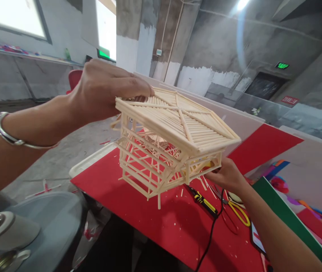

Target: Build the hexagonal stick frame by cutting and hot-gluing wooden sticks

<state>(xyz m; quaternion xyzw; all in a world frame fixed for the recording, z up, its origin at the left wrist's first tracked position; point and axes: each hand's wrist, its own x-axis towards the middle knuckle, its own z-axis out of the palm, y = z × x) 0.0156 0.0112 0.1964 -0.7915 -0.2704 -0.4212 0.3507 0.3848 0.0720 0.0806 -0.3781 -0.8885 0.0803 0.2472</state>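
A small house-like model of pale wooden sticks point(161, 147) is tilted in the air above a red tabletop point(161, 234). It has a slatted hexagonal top and open lattice sides. My left hand point(115, 85) is closed on the upper left edge of the top, with its fingertips curled out of sight. My right hand point(228, 175) is at the model's lower right side, its fingers partly hidden behind the sticks. Among those fingers shows a bit of a yellow tool point(208, 165), mostly covered; a black cord point(213, 226) hangs down just below the hand.
A black-and-yellow utility knife point(204, 204) and yellow-handled scissors point(238, 212) lie below my right hand. Nearby are a phone point(257, 238) and a green board point(285, 219). At left, a white lidded cup point(8, 230) stands on a grey stool point(56, 219). White panels point(313, 166) border the table.
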